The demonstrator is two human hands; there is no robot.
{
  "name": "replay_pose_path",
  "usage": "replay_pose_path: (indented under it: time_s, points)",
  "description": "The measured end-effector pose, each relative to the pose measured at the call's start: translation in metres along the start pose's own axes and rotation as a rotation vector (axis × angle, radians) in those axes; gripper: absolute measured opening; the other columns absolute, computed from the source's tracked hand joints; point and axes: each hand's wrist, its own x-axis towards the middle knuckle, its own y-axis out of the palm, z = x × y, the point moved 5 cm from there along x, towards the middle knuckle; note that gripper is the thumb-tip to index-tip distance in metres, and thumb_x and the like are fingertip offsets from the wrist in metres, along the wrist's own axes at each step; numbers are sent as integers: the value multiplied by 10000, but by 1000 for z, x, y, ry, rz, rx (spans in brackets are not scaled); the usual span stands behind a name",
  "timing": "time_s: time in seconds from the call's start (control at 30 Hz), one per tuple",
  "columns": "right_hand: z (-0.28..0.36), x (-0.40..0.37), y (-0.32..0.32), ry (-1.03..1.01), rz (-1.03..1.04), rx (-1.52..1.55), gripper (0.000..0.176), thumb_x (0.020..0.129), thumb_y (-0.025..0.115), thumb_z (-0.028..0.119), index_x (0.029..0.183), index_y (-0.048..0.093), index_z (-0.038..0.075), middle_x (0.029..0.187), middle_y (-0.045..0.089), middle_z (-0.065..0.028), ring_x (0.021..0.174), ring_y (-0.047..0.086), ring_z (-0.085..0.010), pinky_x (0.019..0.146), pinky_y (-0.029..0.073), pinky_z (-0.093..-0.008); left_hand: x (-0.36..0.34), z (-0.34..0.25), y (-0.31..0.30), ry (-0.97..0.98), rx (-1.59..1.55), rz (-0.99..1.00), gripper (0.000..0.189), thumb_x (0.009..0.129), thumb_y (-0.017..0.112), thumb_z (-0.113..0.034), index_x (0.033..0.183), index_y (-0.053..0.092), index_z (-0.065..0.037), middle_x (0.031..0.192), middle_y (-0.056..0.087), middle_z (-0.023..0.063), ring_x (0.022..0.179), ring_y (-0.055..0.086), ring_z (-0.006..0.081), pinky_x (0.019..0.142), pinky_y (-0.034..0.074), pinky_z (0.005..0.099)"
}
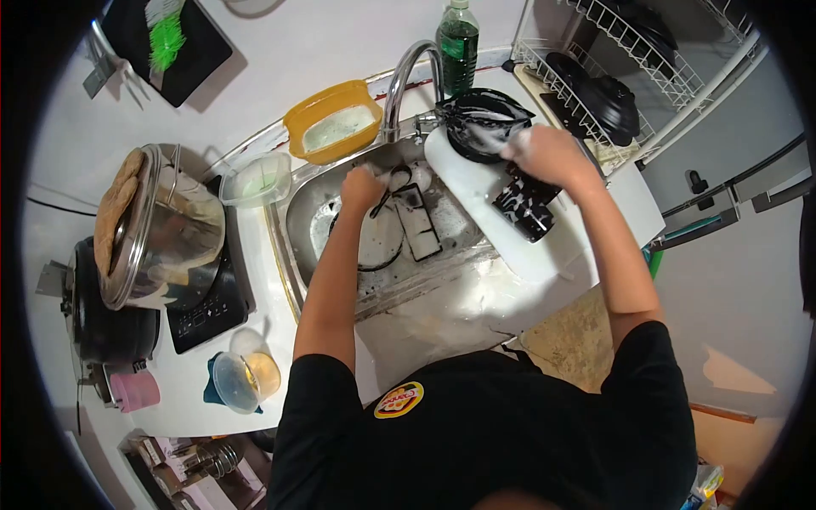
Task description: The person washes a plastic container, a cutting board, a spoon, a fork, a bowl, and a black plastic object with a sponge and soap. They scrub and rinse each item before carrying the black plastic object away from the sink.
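My left hand (364, 187) is over the sink (293, 217), its fingers closed around a dark-handled utensil with a round head (399, 177). Below it in the sink lie a round soapy pan (380, 242) and a black rectangular dish (418, 223), both with suds. My right hand (544, 155), wet with foam and slightly blurred, is closed at the right rim of a black soapy bowl (483, 119). That bowl rests at the far end of a white board (459, 183) across the sink's right side. Under my right wrist are black sudsy dishes (527, 204).
The faucet (411, 72) arches behind the sink. A yellow tub (297, 127) of soapy water and a clear container (255, 180) line the left rim. A green bottle (459, 51), wire dish rack (586, 102), steel pot (183, 229) and induction cooker (208, 319) stand around.
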Motion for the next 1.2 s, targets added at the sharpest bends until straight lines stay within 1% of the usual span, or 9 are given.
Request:
replay_pose_path:
  time_s: [0.33,0.47,0.6,0.67,0.77,0.9,1.0,1.13,1.2]
  points:
    - [-31,53,33,61,-18,-243,303,753,631,335,858,677,55,929,637,-135,926,588,-296,779,477,-382,-21,16,51,-3,348,161,172,736,579,-131,837,641,-6,898,633,206,868,627,337,702,510,421]
    - [34,44,32,-137,-596,12,194,791,552,223,833,631,50,1007,559,-158,933,529,-320,769,440,-411,-39,25,11,-162,145,217,195,766,566,-124,920,638,-28,873,641,197,875,629,328,710,514,372]
    - [106,56,149,-219,-385,636,244,871,507,265,872,596,38,791,580,-149,723,587,-340,648,478,-408,-69,27,-5,-91,-452,460,301,785,602,-259,951,617,-7,872,637,141,784,614,232,712,482,327]
    - [144,58,208,293,504,1479,286,905,461,294,830,580,45,710,567,-84,717,599,-269,661,489,-404,-93,-6,-31,-85,-774,497,306,805,589,-276,952,615,-9,862,629,97,765,597,173,715,465,297]
    - [179,51,211,193,471,2078,283,897,477,305,801,562,53,692,547,-45,651,579,-208,647,499,-392,-115,-10,-16,0,-919,326,272,804,552,-252,934,633,-27,821,634,136,738,586,189,717,445,300]
    - [169,54,199,175,511,1752,247,884,485,276,805,544,49,611,493,-30,483,462,-138,494,445,-299,-137,-41,-117,41,-246,49,192,801,549,-203,825,606,-21,735,596,151,723,575,293,696,446,387]
    - [173,40,149,-303,476,1003,173,825,491,178,894,546,29,644,562,-114,510,545,-199,477,446,-344,-137,-62,-178,102,-332,-697,110,775,552,-166,795,588,-64,715,567,150,719,547,354,694,439,434]
    - [162,27,82,-623,363,803,265,850,515,266,980,544,38,636,512,-98,541,525,-206,509,458,-318,-128,-79,-131,431,-138,-587,130,738,569,-172,809,581,-64,757,579,136,726,541,362,697,441,437]
    - [159,49,114,-947,240,451,280,839,526,254,986,572,20,868,599,-144,729,581,-286,671,475,-368,-127,-67,-107,620,17,-530,136,722,572,-166,803,576,-56,776,590,131,727,547,371,672,448,430]
